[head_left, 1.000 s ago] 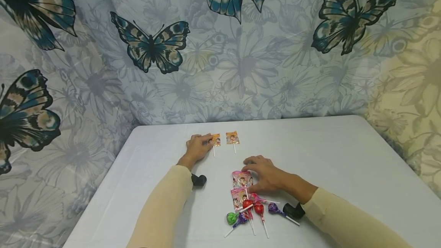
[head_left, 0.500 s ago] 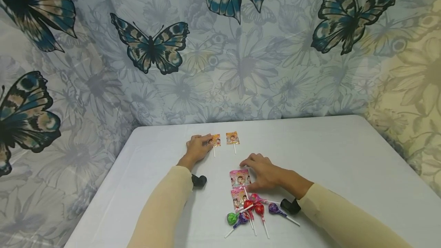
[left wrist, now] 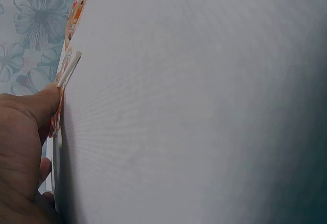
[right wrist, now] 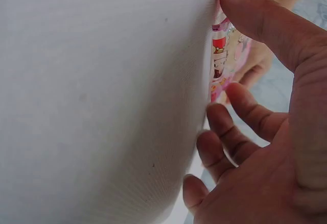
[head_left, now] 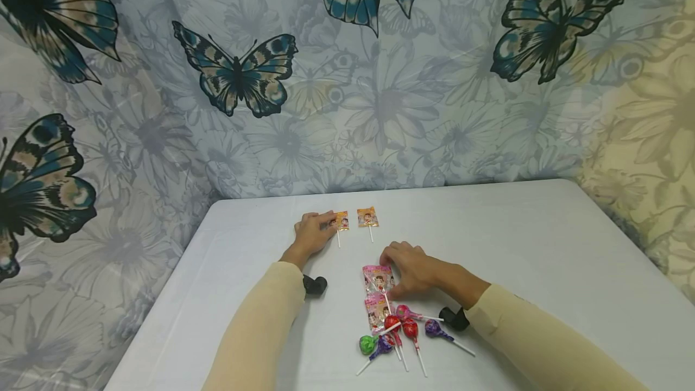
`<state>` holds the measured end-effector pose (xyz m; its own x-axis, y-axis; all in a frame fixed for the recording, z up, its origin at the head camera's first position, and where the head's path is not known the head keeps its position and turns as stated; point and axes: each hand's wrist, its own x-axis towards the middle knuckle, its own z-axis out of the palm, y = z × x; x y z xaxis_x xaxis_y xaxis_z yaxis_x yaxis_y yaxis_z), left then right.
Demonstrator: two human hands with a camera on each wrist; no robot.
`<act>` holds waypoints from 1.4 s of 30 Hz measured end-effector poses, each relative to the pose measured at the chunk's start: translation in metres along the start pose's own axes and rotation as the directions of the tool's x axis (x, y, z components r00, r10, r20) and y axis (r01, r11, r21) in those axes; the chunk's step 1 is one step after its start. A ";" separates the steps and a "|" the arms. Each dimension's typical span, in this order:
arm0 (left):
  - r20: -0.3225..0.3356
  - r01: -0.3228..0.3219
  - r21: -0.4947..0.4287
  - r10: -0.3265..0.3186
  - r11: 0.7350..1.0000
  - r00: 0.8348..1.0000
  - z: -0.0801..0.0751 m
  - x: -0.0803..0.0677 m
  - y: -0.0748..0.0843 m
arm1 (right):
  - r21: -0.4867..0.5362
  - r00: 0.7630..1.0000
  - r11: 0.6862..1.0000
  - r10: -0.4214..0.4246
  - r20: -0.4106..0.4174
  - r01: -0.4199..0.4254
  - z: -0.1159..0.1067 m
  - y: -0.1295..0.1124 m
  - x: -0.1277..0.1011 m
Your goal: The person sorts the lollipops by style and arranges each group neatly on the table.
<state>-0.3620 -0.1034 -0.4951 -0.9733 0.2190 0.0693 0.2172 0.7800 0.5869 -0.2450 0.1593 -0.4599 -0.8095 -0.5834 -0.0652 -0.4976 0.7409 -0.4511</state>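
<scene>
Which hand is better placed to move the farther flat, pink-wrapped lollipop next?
Probably the right hand: it is right at that pink-wrapped lollipop, while the left hand is busy at an orange-wrapped lollipop farther off.

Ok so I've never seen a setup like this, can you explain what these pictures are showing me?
There's no machine here, just a person's two bare hands. The wide picture comes from a camera worn on the head, looking forward and down. The two close-ups come from cameras worn on the wrists, one for each hand. On the white table lie two flat orange lollipops, two flat pink lollipops and a loose cluster of round lollipops in red, purple, green and pink. The left hand touches the left orange lollipop. The right hand is curved around the right side of the farther pink lollipop. Whether either is firmly gripped, I can't tell.
</scene>
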 end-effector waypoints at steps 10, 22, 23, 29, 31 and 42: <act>0.007 0.014 -0.004 -0.014 1.000 1.000 -0.002 -0.002 -0.001 | 0.025 0.999 0.999 -0.045 -0.024 0.046 0.002 0.003 -0.001; -0.009 -0.013 -0.012 0.012 1.000 1.000 0.000 -0.002 -0.001 | -0.013 0.998 0.998 -0.061 0.014 0.062 0.002 0.005 -0.004; -0.009 -0.012 -0.011 0.012 1.000 1.000 0.000 -0.002 -0.001 | -0.019 0.998 0.998 -0.066 0.011 0.066 0.002 0.005 -0.004; -0.008 -0.008 -0.012 0.008 1.000 1.000 0.000 -0.002 0.000 | -0.028 0.998 0.997 -0.068 0.000 0.068 0.001 0.004 -0.005; -0.009 -0.012 -0.008 0.012 1.000 1.000 0.001 -0.001 0.000 | -0.021 0.998 0.998 -0.058 0.000 0.058 0.001 0.003 -0.005; -0.011 -0.014 0.005 0.014 1.000 1.000 0.000 -0.001 0.001 | -0.032 0.995 0.995 -0.098 -0.004 0.098 0.002 0.003 -0.004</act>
<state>-0.3606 -0.1027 -0.4949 -0.9708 0.2235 0.0868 0.2315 0.7796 0.5820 -0.2429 0.1634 -0.4628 -0.7582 -0.6518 -0.0167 -0.5841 0.6904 -0.4269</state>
